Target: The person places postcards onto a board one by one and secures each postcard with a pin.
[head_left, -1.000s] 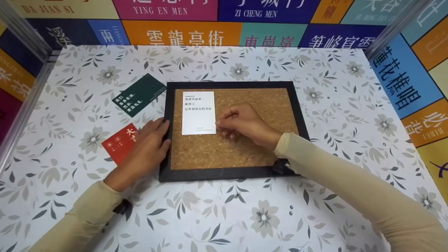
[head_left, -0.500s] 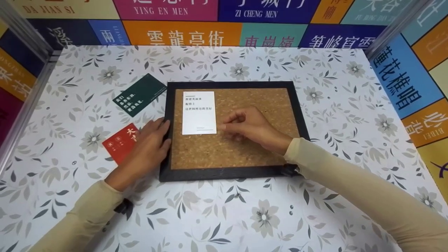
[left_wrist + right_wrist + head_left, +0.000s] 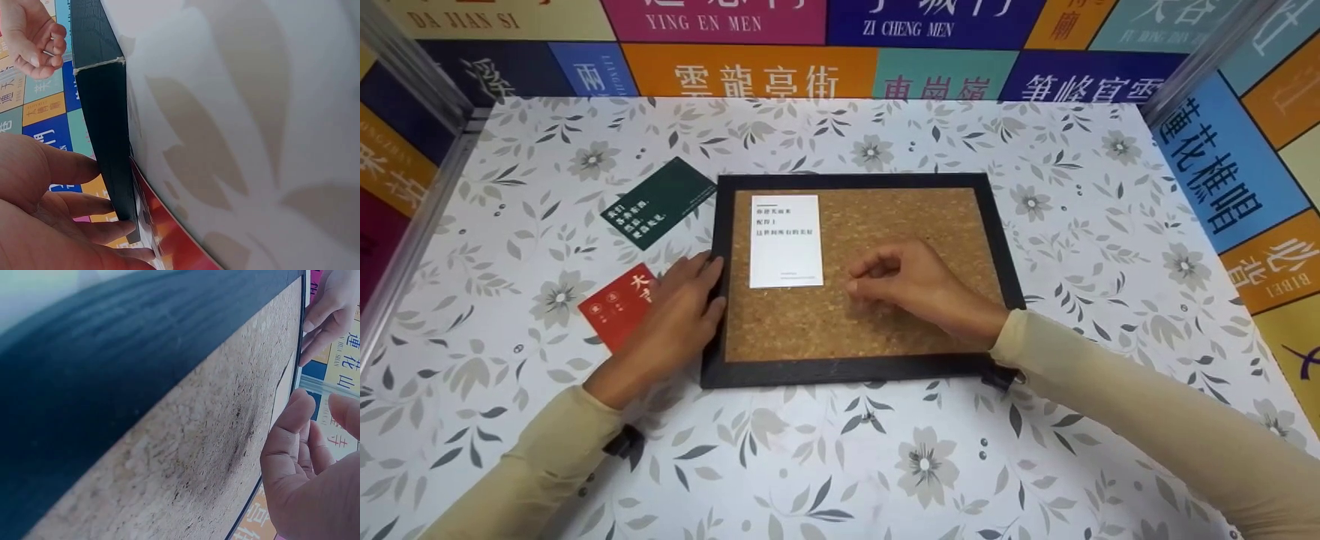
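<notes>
Btwn hands point(image 3: 679, 307) point(image 3: 919, 289), wht card point(image 3: 786, 255)

We have drawn our right hand point(image 3: 919, 289) away from the card point(image 3: 786, 247): a second ago its thumb and fingertips were at the card's right edge, and now a strip of bare cork point(image 3: 835, 281) lies between. Our sleeve point(image 3: 1117, 386) has slid right with it, and the black wrist piece point(image 3: 998, 379) has shifted along the frame's point(image 3: 840, 371) near side to its right corner.
</notes>
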`<move>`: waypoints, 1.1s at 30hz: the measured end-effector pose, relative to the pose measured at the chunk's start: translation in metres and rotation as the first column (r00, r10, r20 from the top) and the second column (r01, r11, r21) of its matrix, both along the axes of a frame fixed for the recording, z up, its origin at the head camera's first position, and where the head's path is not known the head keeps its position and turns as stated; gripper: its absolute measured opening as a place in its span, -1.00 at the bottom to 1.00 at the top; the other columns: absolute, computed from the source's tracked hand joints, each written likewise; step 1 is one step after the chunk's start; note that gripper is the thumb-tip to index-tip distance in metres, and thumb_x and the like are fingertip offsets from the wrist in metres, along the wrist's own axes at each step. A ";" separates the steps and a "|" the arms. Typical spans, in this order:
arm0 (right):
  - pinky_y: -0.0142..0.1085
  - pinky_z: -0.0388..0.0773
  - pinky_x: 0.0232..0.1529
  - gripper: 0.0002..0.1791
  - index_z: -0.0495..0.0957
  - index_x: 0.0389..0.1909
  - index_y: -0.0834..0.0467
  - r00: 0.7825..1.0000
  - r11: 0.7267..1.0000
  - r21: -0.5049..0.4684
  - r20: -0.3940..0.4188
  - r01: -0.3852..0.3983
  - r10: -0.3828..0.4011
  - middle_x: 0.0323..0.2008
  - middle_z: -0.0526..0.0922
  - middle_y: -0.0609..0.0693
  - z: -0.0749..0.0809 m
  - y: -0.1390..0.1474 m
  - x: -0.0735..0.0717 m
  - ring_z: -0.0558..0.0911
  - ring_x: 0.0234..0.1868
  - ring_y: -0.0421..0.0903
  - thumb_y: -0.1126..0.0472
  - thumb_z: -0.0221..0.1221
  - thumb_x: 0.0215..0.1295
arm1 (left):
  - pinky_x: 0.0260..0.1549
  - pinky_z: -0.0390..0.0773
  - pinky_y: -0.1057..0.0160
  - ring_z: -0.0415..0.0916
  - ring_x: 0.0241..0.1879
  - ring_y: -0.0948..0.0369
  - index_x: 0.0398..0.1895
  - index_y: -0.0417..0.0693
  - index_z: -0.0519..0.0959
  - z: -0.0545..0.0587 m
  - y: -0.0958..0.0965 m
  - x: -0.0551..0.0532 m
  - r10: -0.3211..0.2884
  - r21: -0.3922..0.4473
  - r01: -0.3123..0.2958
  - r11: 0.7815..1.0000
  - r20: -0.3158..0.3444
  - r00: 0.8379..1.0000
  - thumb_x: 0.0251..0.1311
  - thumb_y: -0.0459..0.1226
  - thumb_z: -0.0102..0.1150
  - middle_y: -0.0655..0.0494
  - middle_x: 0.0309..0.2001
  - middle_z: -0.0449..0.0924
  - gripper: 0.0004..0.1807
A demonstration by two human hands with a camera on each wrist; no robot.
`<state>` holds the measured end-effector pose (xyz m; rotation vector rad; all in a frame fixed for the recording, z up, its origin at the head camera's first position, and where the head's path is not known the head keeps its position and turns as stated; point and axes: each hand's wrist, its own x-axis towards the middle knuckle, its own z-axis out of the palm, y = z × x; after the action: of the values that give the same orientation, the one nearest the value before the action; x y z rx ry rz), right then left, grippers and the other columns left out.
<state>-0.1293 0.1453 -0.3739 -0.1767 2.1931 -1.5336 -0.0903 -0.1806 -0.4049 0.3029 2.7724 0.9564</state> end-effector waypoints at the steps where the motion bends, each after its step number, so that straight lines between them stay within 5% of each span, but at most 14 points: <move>1: -0.27 0.74 -0.21 -0.70 0.74 0.07 0.32 1.000 1.000 -0.002 0.000 -0.006 0.006 -0.16 0.80 0.11 0.000 0.000 0.001 0.78 -0.16 0.07 0.29 0.45 0.41 | 0.65 -0.13 -0.39 -0.05 0.69 -0.32 0.70 -0.43 0.13 0.000 0.000 0.000 0.003 0.003 -0.003 1.000 0.003 1.000 0.60 -0.40 0.07 -0.40 0.69 0.09 -0.30; 12: -0.26 0.76 -0.25 -0.69 0.74 0.08 0.33 0.998 0.999 0.027 -0.043 -0.042 0.043 -0.12 0.81 0.14 0.001 0.008 0.012 0.78 -0.18 0.06 0.30 0.45 0.38 | 0.66 -0.20 -0.38 -0.15 0.72 -0.33 0.71 -0.40 0.12 0.003 0.001 0.001 0.015 0.018 -0.015 1.000 0.023 1.000 0.62 -0.39 0.07 -0.39 0.71 0.04 -0.29; 20: -0.29 0.73 -0.33 -0.71 0.73 0.05 0.35 0.995 0.996 0.041 -0.058 -0.075 0.077 -0.16 0.82 0.16 -0.004 0.018 0.016 0.82 -0.23 0.04 0.29 0.44 0.41 | 0.64 -0.11 -0.42 -0.04 0.69 -0.35 0.68 -0.43 0.19 -0.002 0.001 0.001 0.016 0.013 -0.016 1.000 -0.014 1.000 0.58 -0.38 0.12 -0.40 0.67 0.13 -0.29; 33: -0.31 0.70 -0.39 -0.72 0.74 0.04 0.31 0.993 0.992 0.075 -0.047 -0.103 0.107 -0.18 0.82 0.16 0.000 0.031 0.037 0.76 -0.33 0.04 0.28 0.46 0.39 | 0.67 -0.16 -0.36 -0.13 0.73 -0.31 0.72 -0.39 0.11 0.006 0.002 0.001 0.015 0.003 -0.015 1.000 0.044 0.999 0.63 -0.37 0.07 -0.37 0.72 0.05 -0.29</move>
<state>-0.0922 0.1758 -0.3738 -0.3063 2.2371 -1.4047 -0.0898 -0.1789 -0.3992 0.2585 2.7379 0.9596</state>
